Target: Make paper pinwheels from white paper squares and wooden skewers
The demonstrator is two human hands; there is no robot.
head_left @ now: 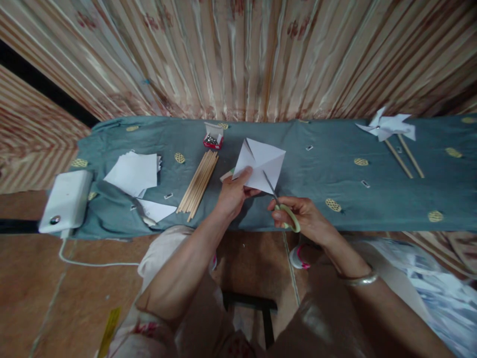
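Observation:
My left hand (pixel 234 191) pinches the near edge of a creased white paper square (pixel 260 160), holding it above the teal-covered table (pixel 320 199). My right hand (pixel 303 217) grips scissors with pale green handles (pixel 286 215). Their blades point up and left into the lower edge of the paper square. Both hands sit near the table's front edge, close to its middle.
A bundle of wooden sticks (pixel 198 181) lies left of my hands. A small red box of pins (pixel 213 138) sits behind it. A stack of white paper squares (pixel 133 172) and a white device with a cord (pixel 66 200) are far left. Finished paper pinwheels (pixel 387 127) lie at right.

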